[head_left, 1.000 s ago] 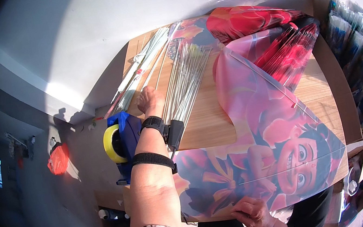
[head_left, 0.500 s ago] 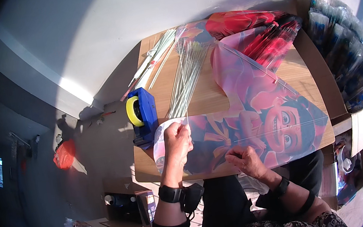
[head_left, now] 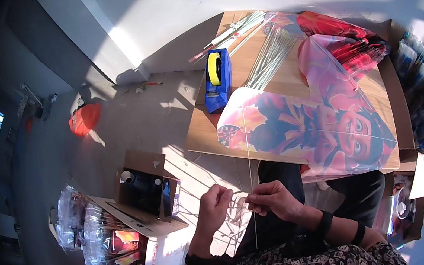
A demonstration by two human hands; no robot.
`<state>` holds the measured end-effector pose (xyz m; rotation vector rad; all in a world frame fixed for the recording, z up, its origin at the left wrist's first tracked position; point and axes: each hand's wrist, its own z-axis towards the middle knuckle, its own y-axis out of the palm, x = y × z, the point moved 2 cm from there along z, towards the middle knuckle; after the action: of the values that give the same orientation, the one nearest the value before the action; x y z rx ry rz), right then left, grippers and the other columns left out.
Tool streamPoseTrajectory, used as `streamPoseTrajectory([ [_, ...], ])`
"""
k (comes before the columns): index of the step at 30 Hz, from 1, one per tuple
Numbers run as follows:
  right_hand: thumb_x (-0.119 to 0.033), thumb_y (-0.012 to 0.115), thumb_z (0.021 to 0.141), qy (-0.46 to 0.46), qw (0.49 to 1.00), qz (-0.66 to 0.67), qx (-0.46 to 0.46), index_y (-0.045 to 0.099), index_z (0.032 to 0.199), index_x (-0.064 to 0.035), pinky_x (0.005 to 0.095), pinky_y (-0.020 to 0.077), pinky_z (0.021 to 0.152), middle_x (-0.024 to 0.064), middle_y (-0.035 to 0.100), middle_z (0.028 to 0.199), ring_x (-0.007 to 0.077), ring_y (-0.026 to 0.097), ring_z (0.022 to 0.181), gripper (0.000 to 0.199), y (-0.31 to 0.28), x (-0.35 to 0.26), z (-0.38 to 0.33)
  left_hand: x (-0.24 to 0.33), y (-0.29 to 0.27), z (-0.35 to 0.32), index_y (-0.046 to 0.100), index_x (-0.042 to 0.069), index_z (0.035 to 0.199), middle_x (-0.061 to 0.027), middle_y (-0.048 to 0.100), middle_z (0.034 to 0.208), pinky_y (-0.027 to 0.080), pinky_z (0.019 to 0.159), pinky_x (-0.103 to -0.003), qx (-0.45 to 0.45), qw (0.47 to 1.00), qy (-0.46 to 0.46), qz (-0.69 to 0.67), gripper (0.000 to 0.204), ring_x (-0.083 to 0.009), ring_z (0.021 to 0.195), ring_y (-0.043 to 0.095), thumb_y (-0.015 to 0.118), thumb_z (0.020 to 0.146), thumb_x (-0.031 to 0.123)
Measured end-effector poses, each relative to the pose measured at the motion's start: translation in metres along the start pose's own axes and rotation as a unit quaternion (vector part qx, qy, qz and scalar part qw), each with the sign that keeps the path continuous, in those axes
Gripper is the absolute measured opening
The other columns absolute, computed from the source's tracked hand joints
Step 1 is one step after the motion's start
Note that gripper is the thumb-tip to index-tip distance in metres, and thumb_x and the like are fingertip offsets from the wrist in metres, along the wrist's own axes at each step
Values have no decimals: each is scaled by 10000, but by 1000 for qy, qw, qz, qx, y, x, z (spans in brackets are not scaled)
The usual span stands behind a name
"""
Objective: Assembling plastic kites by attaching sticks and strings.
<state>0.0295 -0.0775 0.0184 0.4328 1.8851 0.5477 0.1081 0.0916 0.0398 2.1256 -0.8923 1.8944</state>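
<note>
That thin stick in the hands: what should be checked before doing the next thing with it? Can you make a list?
1. Thin stick pinched by right hand: ok.
2. Left hand close by the stick: ok; whether it grips, cannot tell.
3. Stick's far end lies over the colourful kite sheet: ok.
4. Kite sheet flat on the wooden table: mostly ok, one edge hangs off.
5. Blue tape dispenser upright on the table: ok.
6. Spare sticks bundled on the table: ok.
</note>
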Motion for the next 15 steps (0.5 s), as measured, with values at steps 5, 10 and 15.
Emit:
streamPoseTrajectory([
  [5,-92,568,908,49,997,-32,-43,648,929,37,194,448,508,44,630,728,66,551,582,153,15,8,2,10,-48,116,594,-27,936,-15,567,742,403,630,-239,187,972,141,25,286,-67,692,476,552,927,255],
  [10,-88,567,907,64,997,-28,-38,648,922,41,193,442,499,41,627,721,67,546,568,153,15,10,14,38,-55,198,615,95,888,65,530,735,394,613,-242,96,986,103,-94,168,-44,681,466,598,878,262],
  [15,-125,586,901,50,997,-25,-44,652,876,12,186,439,500,33,638,722,54,552,589,154,12,14,19,52,-48,237,625,108,811,64,509,696,347,585,-229,106,994,1,-34,150,-39,644,430,664,818,253],
])
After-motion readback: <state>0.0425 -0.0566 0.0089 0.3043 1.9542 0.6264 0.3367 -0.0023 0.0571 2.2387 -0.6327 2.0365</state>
